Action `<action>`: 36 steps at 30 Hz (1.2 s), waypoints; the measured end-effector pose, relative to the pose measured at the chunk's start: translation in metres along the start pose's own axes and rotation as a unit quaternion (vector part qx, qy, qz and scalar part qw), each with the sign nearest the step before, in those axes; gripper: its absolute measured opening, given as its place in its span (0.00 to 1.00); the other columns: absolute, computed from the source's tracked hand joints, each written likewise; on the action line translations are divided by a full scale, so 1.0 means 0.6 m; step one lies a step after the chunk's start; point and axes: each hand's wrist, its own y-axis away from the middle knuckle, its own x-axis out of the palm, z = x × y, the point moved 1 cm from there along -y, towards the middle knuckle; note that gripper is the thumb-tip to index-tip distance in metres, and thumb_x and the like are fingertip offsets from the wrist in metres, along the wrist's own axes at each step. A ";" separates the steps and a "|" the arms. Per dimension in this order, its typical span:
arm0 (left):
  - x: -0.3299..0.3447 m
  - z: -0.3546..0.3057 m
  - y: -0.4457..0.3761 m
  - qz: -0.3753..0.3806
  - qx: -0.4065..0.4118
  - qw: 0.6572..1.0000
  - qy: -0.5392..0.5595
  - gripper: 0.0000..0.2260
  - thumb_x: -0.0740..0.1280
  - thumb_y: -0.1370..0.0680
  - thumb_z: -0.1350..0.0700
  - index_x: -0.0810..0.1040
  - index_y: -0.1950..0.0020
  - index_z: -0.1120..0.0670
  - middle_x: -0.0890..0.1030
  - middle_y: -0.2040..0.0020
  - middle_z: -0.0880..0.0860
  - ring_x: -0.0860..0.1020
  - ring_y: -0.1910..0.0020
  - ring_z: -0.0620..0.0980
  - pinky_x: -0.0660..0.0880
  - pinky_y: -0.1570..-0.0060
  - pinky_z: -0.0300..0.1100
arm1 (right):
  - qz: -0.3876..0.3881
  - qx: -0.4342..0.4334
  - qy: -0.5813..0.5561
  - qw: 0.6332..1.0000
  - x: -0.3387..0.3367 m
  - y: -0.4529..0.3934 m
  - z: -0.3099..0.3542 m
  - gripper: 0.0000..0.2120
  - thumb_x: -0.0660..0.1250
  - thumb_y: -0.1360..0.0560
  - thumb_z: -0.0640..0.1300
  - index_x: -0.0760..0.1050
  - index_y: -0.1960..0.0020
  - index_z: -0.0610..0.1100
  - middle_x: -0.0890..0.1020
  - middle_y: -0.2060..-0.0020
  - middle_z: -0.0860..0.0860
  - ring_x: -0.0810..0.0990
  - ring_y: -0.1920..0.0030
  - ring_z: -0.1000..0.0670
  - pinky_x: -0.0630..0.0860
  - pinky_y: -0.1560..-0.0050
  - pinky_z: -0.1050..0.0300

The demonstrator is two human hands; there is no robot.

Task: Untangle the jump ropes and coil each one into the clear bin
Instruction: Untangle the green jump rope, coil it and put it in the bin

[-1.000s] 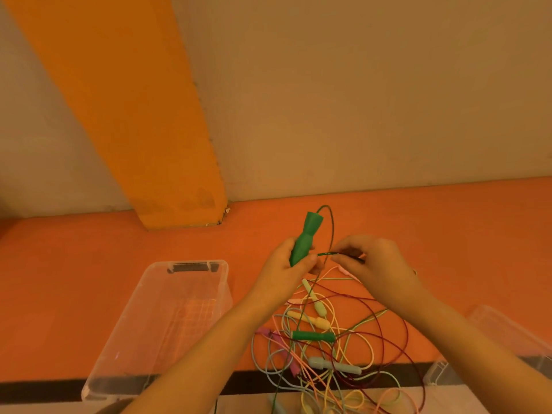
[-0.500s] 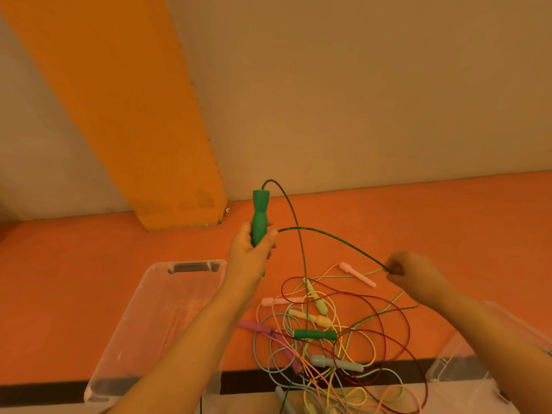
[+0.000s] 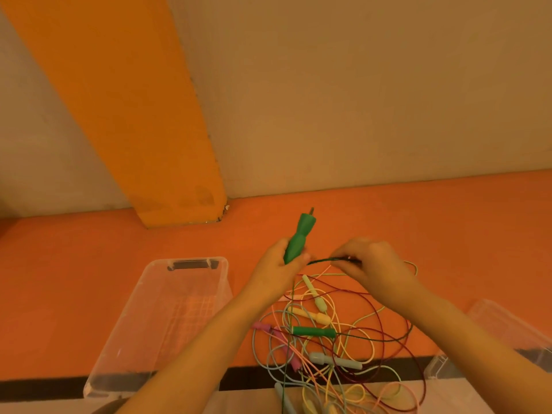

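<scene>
Plastic cords in pale yellow, blue, pink, green and maroon lie knotted in a tangle [image 3: 337, 351] nearest the camera, on the orange surface [image 3: 74, 279], with a second green handle [image 3: 313, 332] lying among them. Left of the tangle stands the clear bin [image 3: 143, 324], holding no rope. Above the tangle, the left hand [image 3: 277, 264] has its fingers wrapped round a green handle [image 3: 298, 239], tip pointing up and away. Just beside it, the right hand [image 3: 370, 264] pinches the dark green cord [image 3: 325, 260] between fingertips and thumb. That cord looks thin, light and springy, likely to slip and recoil, so firm hold belongs on the stiff handle while loops are gathered. Beyond stands an orange pillar [image 3: 119, 100].
</scene>
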 end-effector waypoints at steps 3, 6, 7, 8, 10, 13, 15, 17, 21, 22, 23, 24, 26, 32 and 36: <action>0.011 -0.005 0.005 0.038 0.013 0.999 0.025 0.07 0.65 0.22 0.63 0.74 0.46 0.54 0.78 0.59 0.49 0.77 0.65 0.34 0.72 0.59 0.30 | -0.019 0.004 -0.023 1.000 0.004 -0.004 0.010 0.04 0.72 0.28 0.41 0.83 0.53 0.43 0.83 0.59 0.51 0.78 0.59 0.54 0.69 0.58 0.66; 0.008 -0.010 0.005 0.015 0.042 0.999 0.022 0.07 0.66 0.22 0.63 0.74 0.47 0.53 0.76 0.62 0.47 0.74 0.68 0.34 0.70 0.62 0.31 | -0.013 0.054 -0.039 0.998 0.006 -0.007 -0.002 0.05 0.72 0.28 0.41 0.82 0.52 0.44 0.83 0.59 0.52 0.76 0.60 0.56 0.67 0.60 0.72; 0.006 -0.012 0.005 0.004 0.049 0.998 0.031 0.07 0.66 0.22 0.63 0.75 0.48 0.52 0.77 0.62 0.47 0.74 0.68 0.34 0.71 0.62 0.31 | -0.001 0.074 -0.039 0.997 0.007 -0.006 -0.012 0.06 0.72 0.28 0.40 0.82 0.51 0.44 0.82 0.59 0.53 0.76 0.59 0.56 0.67 0.61 0.73; 0.003 -0.014 0.004 -0.009 0.055 0.998 0.040 0.07 0.66 0.22 0.63 0.74 0.48 0.51 0.77 0.62 0.47 0.74 0.67 0.35 0.71 0.62 0.31 | 0.024 0.095 -0.037 0.995 0.008 -0.004 -0.021 0.07 0.71 0.27 0.40 0.81 0.50 0.45 0.82 0.58 0.53 0.77 0.58 0.56 0.67 0.62 0.74; -0.006 -0.018 0.003 -0.037 0.066 0.996 0.054 0.08 0.66 0.22 0.63 0.74 0.49 0.51 0.77 0.63 0.47 0.75 0.68 0.35 0.71 0.62 0.31 | 0.099 0.139 0.013 0.985 0.015 0.003 -0.049 0.04 0.67 0.25 0.40 0.78 0.51 0.46 0.81 0.58 0.52 0.78 0.58 0.53 0.66 0.65 0.69; -0.023 -0.016 -0.001 -0.080 0.067 0.992 0.067 0.08 0.66 0.22 0.62 0.75 0.49 0.50 0.76 0.64 0.49 0.74 0.68 0.37 0.71 0.61 0.34 | 0.203 0.210 0.177 0.940 0.022 0.021 -0.099 0.10 0.61 0.23 0.43 0.68 0.63 0.49 0.75 0.64 0.50 0.73 0.59 0.47 0.63 0.65 0.57; -0.033 -0.012 -0.004 -0.106 0.056 0.990 0.077 0.07 0.65 0.22 0.61 0.75 0.50 0.48 0.77 0.63 0.49 0.74 0.66 0.40 0.71 0.60 0.38 | 0.227 0.246 0.191 0.923 0.023 0.029 -0.127 0.14 0.62 0.24 0.43 0.64 0.67 0.49 0.73 0.67 0.49 0.74 0.58 0.45 0.64 0.64 0.58; -0.040 -0.011 -0.006 -0.125 0.044 0.988 0.078 0.08 0.65 0.21 0.61 0.75 0.51 0.47 0.77 0.63 0.49 0.74 0.65 0.42 0.71 0.60 0.39 | 0.224 0.266 0.172 0.922 0.018 0.027 -0.140 0.14 0.64 0.25 0.42 0.65 0.67 0.50 0.76 0.63 0.47 0.76 0.58 0.45 0.68 0.64 0.57; -0.042 -0.003 -0.009 -0.107 0.013 0.991 0.078 0.07 0.64 0.21 0.63 0.73 0.52 0.51 0.79 0.59 0.51 0.80 0.62 0.43 0.77 0.55 0.39 | 0.119 0.289 0.119 0.942 -0.001 0.013 -0.134 0.07 0.66 0.26 0.39 0.74 0.48 0.46 0.82 0.54 0.45 0.80 0.52 0.43 0.76 0.53 0.52; -0.041 0.000 -0.009 -0.100 0.004 0.993 0.056 0.06 0.64 0.21 0.62 0.73 0.52 0.51 0.81 0.58 0.52 0.81 0.58 0.46 0.76 0.51 0.42 | 0.094 0.273 0.120 0.950 -0.004 0.010 -0.127 0.07 0.66 0.25 0.39 0.75 0.48 0.44 0.82 0.54 0.44 0.79 0.51 0.42 0.76 0.53 0.51; -0.040 0.004 -0.009 -0.095 -0.004 0.995 0.029 0.04 0.65 0.21 0.60 0.73 0.52 0.50 0.81 0.56 0.53 0.81 0.55 0.49 0.74 0.50 0.45 | 0.073 0.257 0.124 0.956 -0.008 0.008 -0.121 0.06 0.65 0.25 0.39 0.76 0.48 0.43 0.82 0.53 0.43 0.79 0.51 0.42 0.75 0.54 0.51; -0.039 0.006 -0.008 -0.091 -0.009 0.996 0.002 0.04 0.65 0.21 0.58 0.73 0.53 0.50 0.81 0.55 0.55 0.79 0.54 0.51 0.73 0.52 0.44 | 0.062 0.240 0.129 0.960 -0.012 0.006 -0.113 0.06 0.64 0.24 0.41 0.77 0.48 0.42 0.82 0.53 0.43 0.79 0.51 0.41 0.75 0.54 0.51; -0.035 0.006 -0.006 -0.086 -0.014 0.996 -0.029 0.02 0.66 0.21 0.56 0.73 0.52 0.51 0.80 0.52 0.58 0.75 0.56 0.50 0.69 0.58 0.42 | 0.076 0.204 0.156 0.963 -0.017 0.005 -0.088 0.08 0.63 0.22 0.44 0.77 0.46 0.42 0.82 0.51 0.44 0.79 0.50 0.41 0.73 0.55 0.52; -0.015 0.002 -0.002 -0.026 0.003 0.999 -0.025 0.03 0.65 0.21 0.56 0.74 0.49 0.52 0.81 0.45 0.61 0.76 0.51 0.49 0.69 0.51 0.43 | 0.042 0.091 0.065 0.993 -0.006 0.004 -0.018 0.11 0.65 0.22 0.46 0.78 0.43 0.45 0.84 0.51 0.48 0.81 0.49 0.47 0.74 0.51 0.54; -0.002 0.000 0.002 -0.008 0.057 0.997 -0.049 0.06 0.65 0.21 0.59 0.75 0.45 0.55 0.76 0.56 0.49 0.70 0.62 0.37 0.66 0.63 0.30 | 0.024 0.039 -0.033 0.998 0.004 0.000 0.017 0.08 0.67 0.24 0.42 0.79 0.46 0.42 0.83 0.58 0.51 0.81 0.56 0.51 0.75 0.52 0.56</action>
